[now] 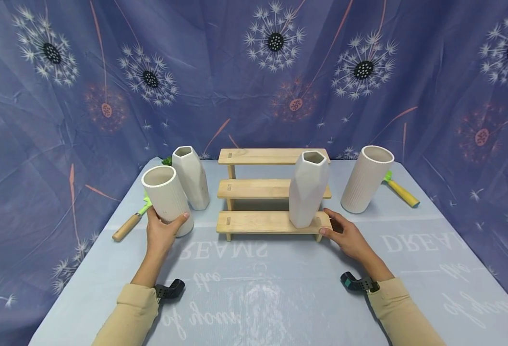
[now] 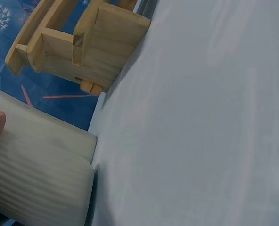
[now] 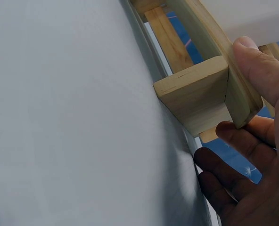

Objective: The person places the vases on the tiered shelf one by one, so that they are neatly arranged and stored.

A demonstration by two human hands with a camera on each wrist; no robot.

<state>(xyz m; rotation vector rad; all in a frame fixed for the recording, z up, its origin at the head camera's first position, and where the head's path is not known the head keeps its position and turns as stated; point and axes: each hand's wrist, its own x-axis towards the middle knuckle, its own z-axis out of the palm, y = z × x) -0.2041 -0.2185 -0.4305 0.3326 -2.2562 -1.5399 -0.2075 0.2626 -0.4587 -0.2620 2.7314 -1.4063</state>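
My left hand (image 1: 163, 228) grips a white ribbed vase (image 1: 167, 197) low on its body, thumb on the near side. The vase stands on the table at the left; its ribbed wall (image 2: 40, 183) fills the lower left of the left wrist view. My right hand (image 1: 344, 235) pinches the right end of the lowest step of a three-step wooden stand (image 1: 254, 222). In the right wrist view the thumb (image 3: 252, 56) lies along the step's upper side, with a fingertip below. A faceted white vase (image 1: 309, 190) stands on that lowest step, close to my right hand.
Behind the gripped vase stands another faceted white vase (image 1: 192, 178). A second ribbed vase (image 1: 366, 180) is right of the stand. A wooden-handled garden tool (image 1: 128, 226) lies at left, a yellow-handled one (image 1: 403, 193) at right. Patterned blue cloth (image 1: 219, 72) hangs behind the table.
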